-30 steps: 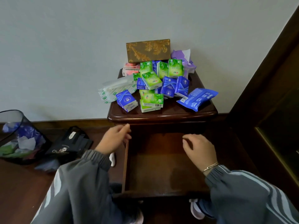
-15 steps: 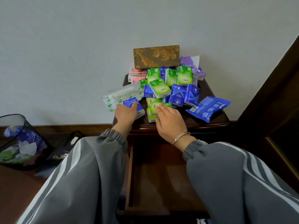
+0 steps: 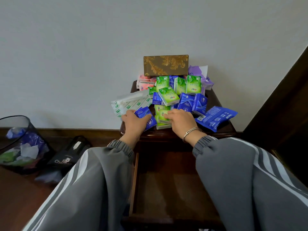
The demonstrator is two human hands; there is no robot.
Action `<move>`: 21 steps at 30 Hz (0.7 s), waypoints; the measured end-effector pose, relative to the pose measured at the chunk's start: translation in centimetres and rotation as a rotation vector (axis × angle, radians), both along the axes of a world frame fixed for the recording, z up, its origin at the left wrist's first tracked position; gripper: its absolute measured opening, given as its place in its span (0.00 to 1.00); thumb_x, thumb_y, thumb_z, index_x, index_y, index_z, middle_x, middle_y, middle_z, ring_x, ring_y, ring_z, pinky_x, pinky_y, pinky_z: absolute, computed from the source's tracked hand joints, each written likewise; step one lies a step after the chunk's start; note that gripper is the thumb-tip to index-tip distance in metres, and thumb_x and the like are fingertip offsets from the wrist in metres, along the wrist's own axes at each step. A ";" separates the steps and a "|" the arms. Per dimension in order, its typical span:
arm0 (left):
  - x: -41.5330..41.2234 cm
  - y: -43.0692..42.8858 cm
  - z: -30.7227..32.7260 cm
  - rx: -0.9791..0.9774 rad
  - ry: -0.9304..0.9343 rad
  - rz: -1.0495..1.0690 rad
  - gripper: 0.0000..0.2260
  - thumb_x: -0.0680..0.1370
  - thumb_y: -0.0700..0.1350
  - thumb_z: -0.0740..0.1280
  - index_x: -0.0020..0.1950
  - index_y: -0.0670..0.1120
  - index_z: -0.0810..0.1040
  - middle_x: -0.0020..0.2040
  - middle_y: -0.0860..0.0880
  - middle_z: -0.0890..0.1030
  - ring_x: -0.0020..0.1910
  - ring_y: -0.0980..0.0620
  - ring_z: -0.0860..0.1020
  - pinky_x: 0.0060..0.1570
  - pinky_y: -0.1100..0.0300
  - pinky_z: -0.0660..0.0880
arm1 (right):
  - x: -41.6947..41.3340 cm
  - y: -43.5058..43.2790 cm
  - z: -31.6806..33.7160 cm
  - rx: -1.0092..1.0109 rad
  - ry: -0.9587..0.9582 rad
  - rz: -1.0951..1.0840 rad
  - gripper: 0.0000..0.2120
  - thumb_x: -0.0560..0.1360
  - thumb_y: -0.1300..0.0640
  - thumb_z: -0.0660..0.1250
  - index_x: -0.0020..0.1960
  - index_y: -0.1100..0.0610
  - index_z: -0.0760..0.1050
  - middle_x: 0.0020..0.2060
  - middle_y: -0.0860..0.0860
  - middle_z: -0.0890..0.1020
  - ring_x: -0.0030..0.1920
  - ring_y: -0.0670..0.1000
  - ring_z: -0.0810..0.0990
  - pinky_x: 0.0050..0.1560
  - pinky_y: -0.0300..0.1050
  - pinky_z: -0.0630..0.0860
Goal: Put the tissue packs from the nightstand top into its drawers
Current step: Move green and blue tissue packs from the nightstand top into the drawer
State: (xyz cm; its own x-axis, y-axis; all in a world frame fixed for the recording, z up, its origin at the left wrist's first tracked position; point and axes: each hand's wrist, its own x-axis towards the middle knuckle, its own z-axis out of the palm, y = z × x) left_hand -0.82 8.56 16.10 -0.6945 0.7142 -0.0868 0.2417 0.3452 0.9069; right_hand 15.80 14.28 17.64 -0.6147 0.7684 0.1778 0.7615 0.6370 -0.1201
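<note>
A heap of green, blue, pink and white tissue packs covers the dark wooden nightstand (image 3: 221, 132). My left hand (image 3: 133, 122) is closed around a blue tissue pack (image 3: 146, 116) at the front left of the heap. My right hand (image 3: 180, 120) grips a small stack of green tissue packs (image 3: 160, 114) at the front middle. Below my arms the top drawer (image 3: 168, 189) stands pulled out, and its visible wooden bottom holds nothing.
A gold patterned tissue box (image 3: 165, 65) stands at the back against the wall. A flat blue wipes pack (image 3: 216, 117) overhangs the front right. A black mesh bin (image 3: 20, 144) and a black bag (image 3: 70, 155) sit on the floor to the left. Dark wooden furniture (image 3: 283, 105) rises at right.
Both hands rose from the open drawer's edges to the nightstand top. The left hand has closed on the blue pack and the right on the green packs.
</note>
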 end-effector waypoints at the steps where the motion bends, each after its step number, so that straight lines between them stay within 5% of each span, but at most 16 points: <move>1: 0.1 -0.8 0.0 0.076 -0.069 0.019 0.28 0.68 0.50 0.75 0.62 0.42 0.69 0.61 0.43 0.73 0.53 0.47 0.78 0.55 0.49 0.77 | 0.0 0.1 0.2 0.000 -0.002 -0.003 0.18 0.78 0.60 0.58 0.63 0.45 0.75 0.62 0.48 0.75 0.61 0.55 0.71 0.58 0.51 0.67; 5: 0.0 -5.4 -0.6 0.247 -0.210 -0.045 0.21 0.68 0.47 0.76 0.57 0.45 0.73 0.48 0.49 0.81 0.37 0.61 0.82 0.34 0.69 0.77 | -0.3 0.8 1.6 -0.077 -0.044 -0.001 0.14 0.78 0.57 0.60 0.59 0.45 0.78 0.67 0.51 0.71 0.67 0.55 0.67 0.62 0.53 0.63; 8: -0.1 -9.0 -2.1 0.295 -0.337 -0.108 0.21 0.68 0.46 0.77 0.58 0.46 0.75 0.49 0.48 0.82 0.44 0.55 0.83 0.41 0.61 0.80 | -0.8 1.2 2.8 -0.195 -0.087 0.004 0.12 0.77 0.61 0.60 0.55 0.49 0.77 0.62 0.53 0.74 0.58 0.57 0.76 0.58 0.52 0.70; 12: 0.4 -12.7 -4.7 0.318 -0.559 -0.137 0.21 0.68 0.46 0.77 0.57 0.47 0.75 0.50 0.47 0.83 0.44 0.53 0.84 0.37 0.63 0.79 | -1.8 1.1 3.6 -0.205 -0.128 -0.012 0.11 0.74 0.64 0.61 0.44 0.48 0.71 0.59 0.53 0.76 0.56 0.59 0.76 0.54 0.51 0.73; 21: 3.9 -14.5 -9.1 0.295 -0.797 -0.119 0.18 0.70 0.42 0.76 0.57 0.47 0.76 0.51 0.45 0.83 0.47 0.48 0.83 0.43 0.56 0.80 | -3.0 2.2 4.8 -0.279 -0.265 -0.055 0.21 0.71 0.64 0.67 0.61 0.58 0.65 0.53 0.61 0.75 0.51 0.60 0.75 0.46 0.49 0.74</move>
